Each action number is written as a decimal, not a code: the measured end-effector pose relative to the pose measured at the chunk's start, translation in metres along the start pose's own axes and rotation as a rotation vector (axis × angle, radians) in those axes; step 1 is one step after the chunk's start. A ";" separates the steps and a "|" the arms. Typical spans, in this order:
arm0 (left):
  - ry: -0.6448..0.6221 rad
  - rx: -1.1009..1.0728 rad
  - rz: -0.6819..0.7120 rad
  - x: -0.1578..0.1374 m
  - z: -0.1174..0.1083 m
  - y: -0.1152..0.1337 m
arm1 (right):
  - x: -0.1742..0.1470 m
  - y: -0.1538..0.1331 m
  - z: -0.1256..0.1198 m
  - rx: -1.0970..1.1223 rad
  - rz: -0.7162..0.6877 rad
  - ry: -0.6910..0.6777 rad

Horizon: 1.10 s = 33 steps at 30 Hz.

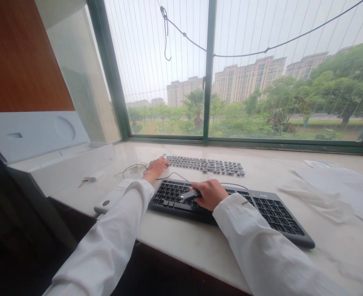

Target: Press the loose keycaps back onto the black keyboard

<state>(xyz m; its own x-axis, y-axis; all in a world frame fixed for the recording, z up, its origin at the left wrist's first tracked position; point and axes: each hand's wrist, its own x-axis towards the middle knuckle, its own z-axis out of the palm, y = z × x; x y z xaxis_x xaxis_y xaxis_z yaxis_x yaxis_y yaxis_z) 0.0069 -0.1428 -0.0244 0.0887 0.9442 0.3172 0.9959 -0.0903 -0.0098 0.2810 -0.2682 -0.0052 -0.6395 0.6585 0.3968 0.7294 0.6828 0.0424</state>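
A black keyboard (181,211) lies on the pale stone sill, most of its keys stripped to square sockets, with the long bar and a few caps still on the front row. Behind it, loose grey keycaps (204,164) are laid out in rows. My left hand (157,167) is at the left end of these rows, its fingers pinched together; what they hold is too small to make out. Over the keyboard's middle, my right hand (210,193) is closed round a dark hand tool with a shiny metal tip (190,195), which points left above the sockets.
An open white box (73,164) stands at the left, with keys (87,179) beside it. A white device (112,200) lies under my left sleeve. Thin cable (135,166) runs behind the keyboard. Crumpled tissue (320,201) and paper sheets (345,189) lie right. The window (205,142) bounds the sill.
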 end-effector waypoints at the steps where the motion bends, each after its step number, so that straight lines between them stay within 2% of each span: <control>1: 0.000 0.000 -0.004 0.000 0.000 0.000 | 0.000 0.000 0.000 -0.001 0.000 0.000; 33: 0.056 -0.027 -0.031 0.002 0.006 0.000 | -0.001 -0.002 -0.004 0.001 -0.002 0.011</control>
<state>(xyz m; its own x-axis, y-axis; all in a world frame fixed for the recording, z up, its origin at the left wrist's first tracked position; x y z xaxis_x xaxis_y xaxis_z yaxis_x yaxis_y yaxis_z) 0.0069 -0.1393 -0.0293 0.0556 0.9275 0.3697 0.9972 -0.0704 0.0266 0.2807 -0.2711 -0.0022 -0.6380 0.6541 0.4063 0.7281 0.6842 0.0417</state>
